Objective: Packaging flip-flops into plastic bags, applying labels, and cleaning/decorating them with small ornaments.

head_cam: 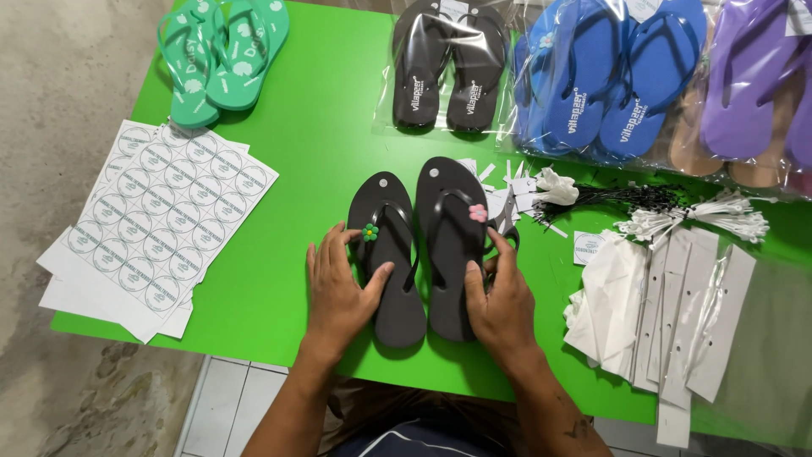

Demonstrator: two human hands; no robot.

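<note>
Green table [313,144] underneath everything. Along far edge, clear bags: one with black flip-flops [448,68], one with blue pairs [609,85], one with purple [753,76]. Loose green pair [222,55] at far left corner. Sheets of round white stickers [156,224] at left edge, stacked (several deep). White card strips [685,313] at right. Centre: two black flip-flops side by side, left one [391,262] with green flower charm [370,231], right one [451,245] with pink charm [478,212]. Left hand [338,288] open, flat on left sandal's edge; right hand [499,300] loosely clasping right sandal's side.
</note>
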